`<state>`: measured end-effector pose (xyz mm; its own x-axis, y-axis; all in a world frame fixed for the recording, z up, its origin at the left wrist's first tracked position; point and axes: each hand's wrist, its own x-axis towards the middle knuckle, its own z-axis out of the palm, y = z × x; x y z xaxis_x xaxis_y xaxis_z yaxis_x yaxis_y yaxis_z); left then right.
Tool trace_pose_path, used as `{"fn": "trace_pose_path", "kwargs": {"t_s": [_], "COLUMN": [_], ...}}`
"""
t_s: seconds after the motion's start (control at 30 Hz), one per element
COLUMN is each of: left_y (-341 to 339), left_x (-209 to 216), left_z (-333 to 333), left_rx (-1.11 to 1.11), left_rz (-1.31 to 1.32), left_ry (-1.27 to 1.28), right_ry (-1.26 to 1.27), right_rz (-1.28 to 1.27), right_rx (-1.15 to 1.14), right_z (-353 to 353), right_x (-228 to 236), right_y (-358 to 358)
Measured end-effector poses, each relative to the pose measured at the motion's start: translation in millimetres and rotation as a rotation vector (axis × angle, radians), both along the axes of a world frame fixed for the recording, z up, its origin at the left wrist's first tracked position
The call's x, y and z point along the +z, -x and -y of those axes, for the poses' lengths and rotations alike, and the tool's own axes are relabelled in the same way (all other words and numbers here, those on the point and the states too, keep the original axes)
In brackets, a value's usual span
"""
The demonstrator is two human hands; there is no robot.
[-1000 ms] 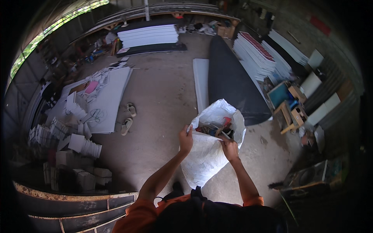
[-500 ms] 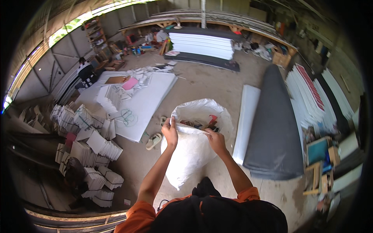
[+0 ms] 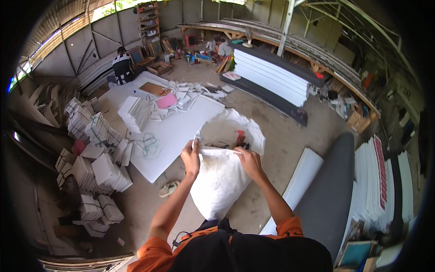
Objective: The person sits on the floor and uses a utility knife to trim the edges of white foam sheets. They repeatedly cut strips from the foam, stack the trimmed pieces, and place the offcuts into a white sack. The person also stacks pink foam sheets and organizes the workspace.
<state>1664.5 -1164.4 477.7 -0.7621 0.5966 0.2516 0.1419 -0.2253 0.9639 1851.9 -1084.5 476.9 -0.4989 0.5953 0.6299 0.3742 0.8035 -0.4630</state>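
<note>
A large white woven sack [image 3: 220, 181] hangs in front of me with its mouth open, tilted away from my body. My left hand [image 3: 190, 158] grips the left side of its rim, thumb on top and fingers folded round the edge. On the near right part of the rim, my right hand [image 3: 249, 162] is closed on the fabric. Mixed scraps lie inside, among them a red piece [image 3: 239, 135]; most of the contents are hidden by the near rim.
White sheets [image 3: 167, 145] with offcuts and a pink piece [image 3: 166, 100] lie ahead left. Bundled white stacks [image 3: 108, 174] stand at left. A sandal [image 3: 169, 189] is beside the sack. Dark and white rolls [image 3: 326, 195] lie at right. Another person [image 3: 122, 68] sits far left.
My view has swung to the right, so the room appears tilted. Both hands still hold the sack's rim, and the sack has come slightly closer to my body.
</note>
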Motion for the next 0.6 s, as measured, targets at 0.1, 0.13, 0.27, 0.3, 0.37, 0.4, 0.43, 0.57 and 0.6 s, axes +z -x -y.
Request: {"fn": "trace_pose_path", "kwargs": {"t_s": [0.1,0.13,0.27,0.3,0.37,0.4,0.43,0.57,0.6], "left_y": [5,7,8,8,9,11,12,18,20], "left_x": [0,0,13,14,13,15,19,17,15], "left_z": [-85,-113,-213,-238,-289,-315,-341,-445,-471], "left_rx": [0.005,-0.013,-0.071,-0.085,-0.102,-0.128,-0.154,-0.167,-0.127], "left_rz": [0.028,0.053,0.107,0.115,0.126,0.136,0.147,0.165,0.129], "left_ry": [0.005,-0.025,-0.065,-0.075,-0.135,-0.169,-0.201,-0.152,-0.103], "right_ry": [0.096,0.097,0.122,0.079,-0.009,-0.004,0.001,-0.027,-0.013], "right_rz": [0.109,0.092,0.026,0.012,-0.017,-0.029,-0.040,-0.002,-0.011], "right_rx": [-0.022,-0.017,-0.068,-0.069,-0.069,-0.063,-0.058,-0.063,-0.063], "right_z": [-80,-102,-199,-224,-276,-303,-332,-435,-463], "right_x": [13,13,27,23,17,19,23,12,14], "right_y": [2,5,6,7,9,11,12,13,17]}}
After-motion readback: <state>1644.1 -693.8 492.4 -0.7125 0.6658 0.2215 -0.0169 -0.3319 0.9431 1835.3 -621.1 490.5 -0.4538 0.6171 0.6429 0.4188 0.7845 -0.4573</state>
